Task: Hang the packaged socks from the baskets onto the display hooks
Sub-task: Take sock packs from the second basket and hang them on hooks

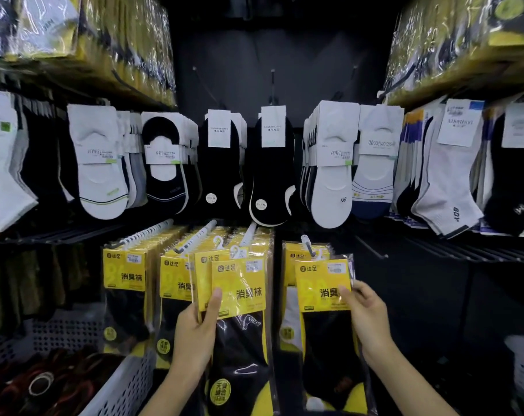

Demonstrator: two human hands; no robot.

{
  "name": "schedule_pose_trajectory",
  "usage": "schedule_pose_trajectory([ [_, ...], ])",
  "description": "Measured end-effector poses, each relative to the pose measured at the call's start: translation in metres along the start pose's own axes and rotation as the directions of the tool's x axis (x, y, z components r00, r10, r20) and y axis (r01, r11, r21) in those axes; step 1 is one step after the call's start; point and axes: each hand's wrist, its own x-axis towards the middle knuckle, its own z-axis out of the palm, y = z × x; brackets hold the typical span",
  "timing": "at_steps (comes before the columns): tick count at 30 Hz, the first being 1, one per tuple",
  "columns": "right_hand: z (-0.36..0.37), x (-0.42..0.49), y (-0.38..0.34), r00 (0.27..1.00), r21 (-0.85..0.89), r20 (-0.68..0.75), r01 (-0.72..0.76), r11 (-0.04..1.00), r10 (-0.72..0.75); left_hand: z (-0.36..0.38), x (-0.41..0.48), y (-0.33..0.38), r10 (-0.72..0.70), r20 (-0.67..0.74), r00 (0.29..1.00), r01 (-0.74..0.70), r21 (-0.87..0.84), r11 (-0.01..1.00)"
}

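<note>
White perforated plastic basket (125,382) at lower left. Hung packs (124,274) fill the hooks above it: glossy clear film, flat yellow card header, black sock below. My left hand (191,334) grips a fanned stack of sock packs (239,295), thumb across the yellow card, in front of the middle hooks. My right hand (365,316) pinches a single sock pack (323,286) at the card's right edge. Its top meets the display hook (307,246); cannot tell whether it is threaded on.

"达足" and "消臭袜" on the yellow sock packs (239,291)
</note>
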Motion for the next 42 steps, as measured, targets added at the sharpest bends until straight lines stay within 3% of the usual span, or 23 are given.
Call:
schedule_pose_trajectory([
  [7, 0.018, 0.026, 0.011, 0.999, -0.126, -0.005, -0.047, 0.991, 0.047, 0.003, -0.001, 0.001, 0.011, 0.046, 0.999, -0.011, 0.012, 1.0],
  [13, 0.024, 0.044, 0.026, 0.957, -0.135, -0.232, -0.209, 0.969, 0.174, 0.013, -0.005, 0.005, 0.006, 0.084, 0.996, -0.004, -0.026, 1.0],
  [17, 0.017, 0.035, 0.035, 0.92, -0.166, -0.36, -0.223, 0.961, 0.151, 0.019, -0.008, 0.001, -0.013, 0.117, 0.993, 0.019, -0.045, 0.999],
  [19, 0.017, 0.024, 0.035, 0.956, -0.133, -0.26, -0.173, 0.976, 0.134, 0.022, -0.01, 0.0, 0.012, 0.119, 0.993, -0.002, -0.081, 0.997],
  [21, 0.022, 0.008, 0.026, 0.987, -0.059, -0.069, -0.149, 0.987, 0.145, 0.027, -0.012, -0.001, 0.014, 0.108, 0.994, -0.002, -0.113, 0.994],
  [24, 0.031, -0.015, 0.008, 0.977, -0.056, 0.165, -0.124, 0.991, 0.131, 0.038, -0.014, -0.003, -0.012, 0.143, 0.99, 0.031, -0.13, 0.991],
  [27, 0.038, -0.03, -0.003, 0.953, -0.017, 0.285, -0.106, 0.994, 0.107, 0.049, -0.019, -0.001, -0.003, 0.161, 0.987, 0.025, -0.135, 0.99],
  [32, 0.032, -0.032, -0.001, 0.957, 0.044, 0.247, -0.165, 0.985, 0.149, 0.052, -0.023, 0.006, -0.019, 0.205, 0.979, 0.048, -0.134, 0.99],
  [35, 0.019, -0.025, 0.004, 0.974, 0.042, 0.146, -0.18, 0.983, 0.172, 0.042, -0.02, 0.008, -0.074, 0.141, 0.987, 0.086, -0.083, 0.993],
  [39, 0.003, -0.009, 0.001, 0.992, -0.008, -0.015, -0.129, 0.992, 0.129, 0.029, -0.01, 0.004, -0.016, 0.086, 0.996, 0.019, -0.035, 0.999],
  [42, 0.001, 0.004, -0.007, 0.999, -0.048, -0.04, -0.034, 0.998, 0.032, 0.021, -0.005, 0.002, -0.015, 0.064, 0.998, 0.017, -0.027, 1.0],
])
